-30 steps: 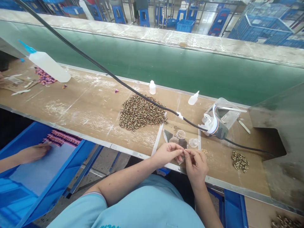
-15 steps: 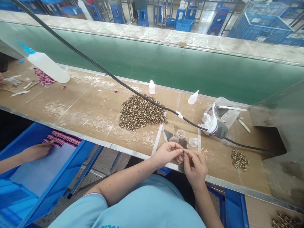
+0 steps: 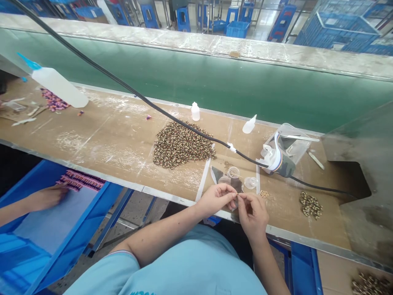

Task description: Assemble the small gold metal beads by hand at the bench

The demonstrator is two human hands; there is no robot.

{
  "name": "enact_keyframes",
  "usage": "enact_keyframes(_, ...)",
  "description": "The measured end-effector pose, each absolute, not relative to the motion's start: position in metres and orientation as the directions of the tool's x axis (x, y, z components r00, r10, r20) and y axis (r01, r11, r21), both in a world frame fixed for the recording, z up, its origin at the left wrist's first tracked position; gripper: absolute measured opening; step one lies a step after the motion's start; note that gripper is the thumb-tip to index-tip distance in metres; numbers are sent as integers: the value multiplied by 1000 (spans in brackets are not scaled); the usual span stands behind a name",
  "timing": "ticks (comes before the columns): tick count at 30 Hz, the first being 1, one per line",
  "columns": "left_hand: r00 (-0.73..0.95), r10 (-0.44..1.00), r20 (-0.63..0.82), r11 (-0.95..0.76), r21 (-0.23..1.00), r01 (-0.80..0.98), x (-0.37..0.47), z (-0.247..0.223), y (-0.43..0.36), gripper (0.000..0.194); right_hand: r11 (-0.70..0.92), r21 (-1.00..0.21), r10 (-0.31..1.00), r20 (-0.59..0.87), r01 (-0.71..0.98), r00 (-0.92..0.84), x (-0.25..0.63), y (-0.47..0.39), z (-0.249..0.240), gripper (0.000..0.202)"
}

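Note:
My left hand (image 3: 218, 199) and my right hand (image 3: 253, 213) meet fingertip to fingertip above the table's front edge. Both are closed in a pinch, and what sits between the fingers is too small and hidden to name. Just beyond them lie a small round clear cup (image 3: 233, 172) with a thin stick in it and a clear lid or dish (image 3: 251, 182). A dark sheet (image 3: 219, 176) is partly under the cup. Close to my right hand is a little cluster of tan beads (image 3: 264, 194). Farther off spreads a big heap of small dark-and-gold pieces (image 3: 181, 147).
A black cable (image 3: 135, 92) crosses over the table to a wrapped device (image 3: 278, 157) beside a clear plastic box (image 3: 294, 141). Small white bottles (image 3: 195, 111) stand at the back. A smaller pile (image 3: 310, 205) lies right. A co-worker's hand (image 3: 50, 197) works over a blue tray (image 3: 101, 205).
My hands stay pinched together in nearly the same place, with only slight finger movement. At the left, the co-worker's hand has shifted slightly over the tray. The view has tilted a little.

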State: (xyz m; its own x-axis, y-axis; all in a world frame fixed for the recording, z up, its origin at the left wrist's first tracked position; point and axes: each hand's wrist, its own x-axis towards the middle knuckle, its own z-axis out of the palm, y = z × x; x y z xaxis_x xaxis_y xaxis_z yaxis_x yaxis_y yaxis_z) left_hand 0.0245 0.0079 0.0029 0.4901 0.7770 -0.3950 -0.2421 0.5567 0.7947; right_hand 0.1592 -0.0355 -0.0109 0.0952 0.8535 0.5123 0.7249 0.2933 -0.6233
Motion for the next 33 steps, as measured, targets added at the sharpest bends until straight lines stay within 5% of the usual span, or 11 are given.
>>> enact_keyframes(13,438,815,-380,504,837,-213,27,-6,2,45,303,-596,865,499,744,47,160,-35,-13,12)
enact_keyframes(33,456,878,-147,148,988,33,24,-5,-2,21,294,-594,881,471,749,28,161,-36,-13,14)
